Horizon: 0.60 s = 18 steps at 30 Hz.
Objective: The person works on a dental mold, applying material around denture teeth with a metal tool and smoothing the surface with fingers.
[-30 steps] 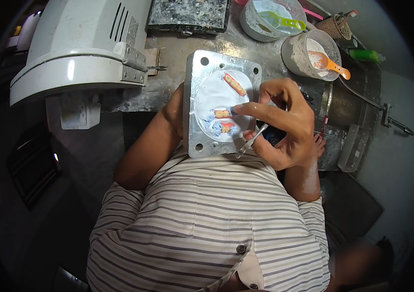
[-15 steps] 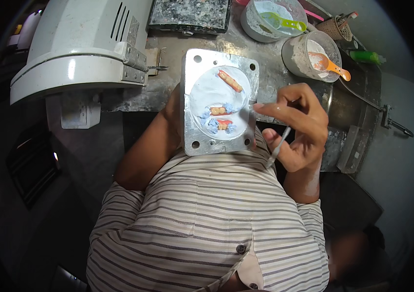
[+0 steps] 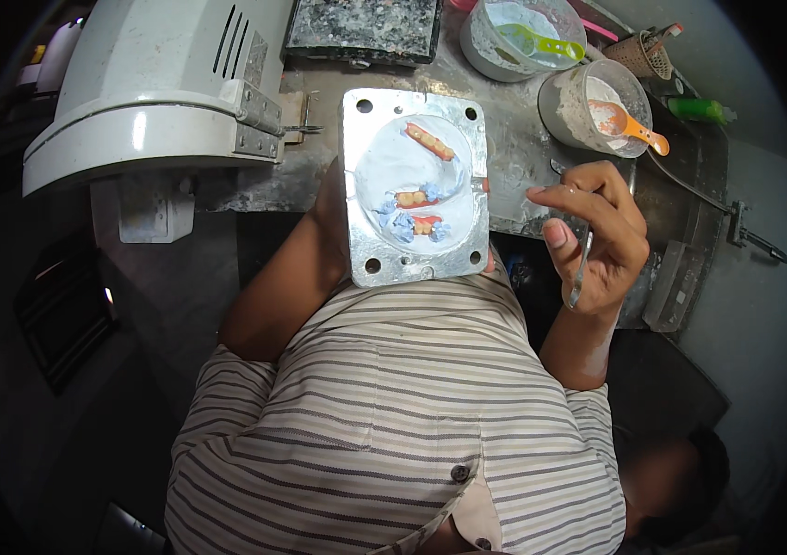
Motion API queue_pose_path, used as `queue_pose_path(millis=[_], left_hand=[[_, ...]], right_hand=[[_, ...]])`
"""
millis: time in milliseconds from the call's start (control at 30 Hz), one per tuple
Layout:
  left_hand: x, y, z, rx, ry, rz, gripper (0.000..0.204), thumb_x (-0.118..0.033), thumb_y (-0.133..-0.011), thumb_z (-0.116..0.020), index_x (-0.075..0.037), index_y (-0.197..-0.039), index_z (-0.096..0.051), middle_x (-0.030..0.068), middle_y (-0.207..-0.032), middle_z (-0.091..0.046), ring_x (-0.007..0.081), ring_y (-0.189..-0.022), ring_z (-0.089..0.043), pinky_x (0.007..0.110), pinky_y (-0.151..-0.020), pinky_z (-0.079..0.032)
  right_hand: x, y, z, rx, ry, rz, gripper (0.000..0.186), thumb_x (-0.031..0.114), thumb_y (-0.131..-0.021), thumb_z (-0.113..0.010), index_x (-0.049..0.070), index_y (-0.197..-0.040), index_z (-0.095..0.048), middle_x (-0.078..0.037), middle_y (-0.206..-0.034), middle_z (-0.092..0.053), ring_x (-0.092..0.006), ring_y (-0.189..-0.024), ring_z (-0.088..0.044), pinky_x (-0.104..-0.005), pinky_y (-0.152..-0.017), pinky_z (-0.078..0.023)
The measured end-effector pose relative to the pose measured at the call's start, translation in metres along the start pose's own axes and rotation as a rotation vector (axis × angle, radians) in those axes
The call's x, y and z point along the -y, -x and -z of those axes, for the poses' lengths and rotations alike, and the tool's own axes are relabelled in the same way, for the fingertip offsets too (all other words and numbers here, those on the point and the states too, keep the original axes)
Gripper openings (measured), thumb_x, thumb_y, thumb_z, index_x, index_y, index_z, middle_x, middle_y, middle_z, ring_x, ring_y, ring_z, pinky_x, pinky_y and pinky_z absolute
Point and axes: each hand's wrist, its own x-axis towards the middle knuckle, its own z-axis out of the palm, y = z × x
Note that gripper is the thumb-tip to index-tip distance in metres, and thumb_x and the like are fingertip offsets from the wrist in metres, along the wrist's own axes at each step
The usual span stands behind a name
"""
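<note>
A square metal dental flask half (image 3: pixel 352 254), with holes at its corners, is held up before my chest by my left hand (image 3: pixel 327 208). That hand is mostly hidden behind it, with fingertips showing at its right edge. Pale plaster (image 3: pixel 384 162) fills its round middle. Set in the plaster are three partial dentures: one at the top (image 3: pixel 430 141), one in the middle (image 3: pixel 416 199) and one at the bottom (image 3: pixel 424 227). Bluish crumbs lie around the lower two. To the right, my right hand (image 3: pixel 601 240) grips a slim metal spatula (image 3: pixel 581 273), index finger and thumb apart, not touching the flask.
Two plastic bowls of powder, one with a green scoop (image 3: pixel 555 46), the other with an orange scoop (image 3: pixel 638 132), stand at the back right. A white machine housing (image 3: pixel 153 102) fills the left. Behind the flask lies a speckled slab (image 3: pixel 361 32). Another person (image 3: pixel 671 481) is at lower right.
My right hand has drawn away from the flask to the right, spatula still in it. The flask has shifted slightly left and up.
</note>
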Motion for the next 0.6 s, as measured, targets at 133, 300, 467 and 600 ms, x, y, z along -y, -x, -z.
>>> queue_pose_path(millis=[133,300,467,600], left_hand=[[0.014,-0.006,-0.035,-0.174,-0.298,-0.168,0.071,-0.055,-0.101,-0.041,-0.002,-0.148,-0.040,0.0310,-0.140,-0.051,0.0461,-0.124,-0.057,0.058,-0.099,-0.053],[0.015,-0.003,-0.042,-0.243,-0.025,-0.080,0.073,-0.057,-0.100,-0.042,-0.002,-0.147,-0.043,0.0303,-0.140,-0.052,0.0457,-0.126,-0.056,0.060,-0.104,-0.048],[0.012,-0.003,-0.040,-0.138,0.023,-0.054,0.078,-0.061,-0.097,-0.044,-0.003,-0.149,-0.041,0.0297,-0.144,-0.050,0.0467,-0.128,-0.054,0.061,-0.106,-0.046],[0.030,-0.007,-0.060,-0.142,0.014,-0.358,0.092,-0.073,-0.091,-0.046,-0.006,-0.153,-0.037,0.0290,-0.151,-0.042,0.0502,-0.131,-0.050,0.069,-0.099,-0.047]], right_hand=[[0.000,0.001,0.001,0.004,-0.008,-0.017,0.024,0.013,-0.079,-0.076,-0.002,-0.098,-0.077,-0.012,-0.081,-0.060,-0.0184,-0.072,-0.057,-0.0278,-0.065,-0.044],[0.001,0.003,0.001,-0.007,-0.047,-0.062,0.022,0.013,-0.082,-0.076,-0.003,-0.098,-0.077,-0.012,-0.079,-0.063,-0.0180,-0.071,-0.059,-0.0274,-0.065,-0.045],[0.001,0.004,0.000,-0.019,-0.045,-0.061,0.022,0.012,-0.083,-0.075,-0.004,-0.098,-0.076,-0.012,-0.078,-0.064,-0.0175,-0.070,-0.059,-0.0272,-0.064,-0.045],[0.002,0.005,0.001,-0.015,-0.019,-0.097,0.023,0.012,-0.083,-0.075,-0.003,-0.100,-0.076,-0.010,-0.075,-0.063,-0.0148,-0.065,-0.057,-0.0261,-0.060,-0.043]])
